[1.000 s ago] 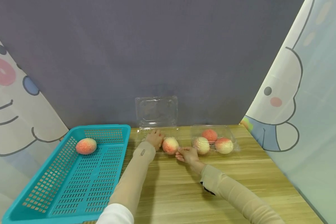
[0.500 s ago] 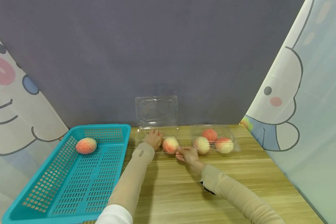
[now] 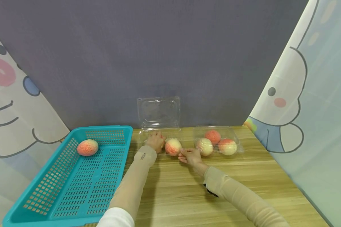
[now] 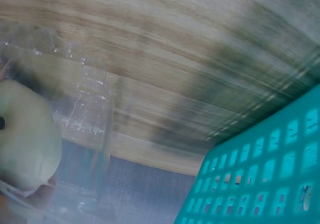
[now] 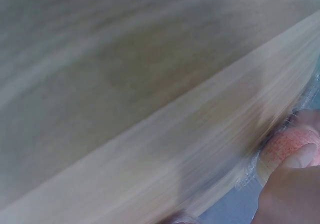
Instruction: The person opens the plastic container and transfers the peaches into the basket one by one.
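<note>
A clear plastic clamshell container [image 3: 159, 111] stands with its lid raised against the dark backdrop. Inside its base, my left hand [image 3: 156, 142] grips a peach [image 4: 27, 139], pale and yellowish in the left wrist view; from the head this fruit is hidden under the hand. Another peach [image 3: 173, 147], red and yellow, sits in the base's front right. My right hand [image 3: 191, 157] pinches the container's right edge beside that fruit. In the right wrist view the thumb [image 5: 300, 156] overlaps the red peach.
A second clear container [image 3: 235, 134] with 3 peaches stands to the right. On the left lies a turquoise plastic basket [image 3: 96, 176], a single red-yellow peach [image 3: 87, 148] in it. Everything rests on a wood-grain table [image 3: 182, 195], with a dark cloth wall [image 3: 170, 63] behind.
My left hand has shifted very slightly left within the container. The right hand and the other things look the same.
</note>
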{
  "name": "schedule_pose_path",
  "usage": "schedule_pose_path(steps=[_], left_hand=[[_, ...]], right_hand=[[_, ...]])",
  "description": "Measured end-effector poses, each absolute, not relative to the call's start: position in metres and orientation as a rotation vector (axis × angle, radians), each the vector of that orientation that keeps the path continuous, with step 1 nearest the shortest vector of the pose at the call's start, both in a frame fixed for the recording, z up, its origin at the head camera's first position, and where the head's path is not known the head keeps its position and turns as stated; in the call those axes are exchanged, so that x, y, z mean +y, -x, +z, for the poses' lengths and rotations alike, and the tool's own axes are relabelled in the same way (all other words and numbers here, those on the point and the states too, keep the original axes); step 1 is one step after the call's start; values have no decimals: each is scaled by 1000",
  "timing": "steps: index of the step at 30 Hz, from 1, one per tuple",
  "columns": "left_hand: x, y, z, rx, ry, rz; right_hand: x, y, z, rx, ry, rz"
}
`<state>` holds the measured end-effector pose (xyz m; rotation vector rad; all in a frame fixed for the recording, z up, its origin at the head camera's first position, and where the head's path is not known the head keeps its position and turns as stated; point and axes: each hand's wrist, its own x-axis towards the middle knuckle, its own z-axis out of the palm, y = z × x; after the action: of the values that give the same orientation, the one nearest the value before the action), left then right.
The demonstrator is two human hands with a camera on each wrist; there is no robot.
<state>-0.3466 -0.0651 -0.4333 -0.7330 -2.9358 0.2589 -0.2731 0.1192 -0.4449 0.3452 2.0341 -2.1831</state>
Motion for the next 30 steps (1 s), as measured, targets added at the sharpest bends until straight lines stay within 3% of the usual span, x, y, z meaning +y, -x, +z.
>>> schedule_pose_path(steps=[30], left_hand=[[-64, 344, -425, -2910, 745, 348]], right_hand=[[120, 273, -443, 2040, -357, -2159]])
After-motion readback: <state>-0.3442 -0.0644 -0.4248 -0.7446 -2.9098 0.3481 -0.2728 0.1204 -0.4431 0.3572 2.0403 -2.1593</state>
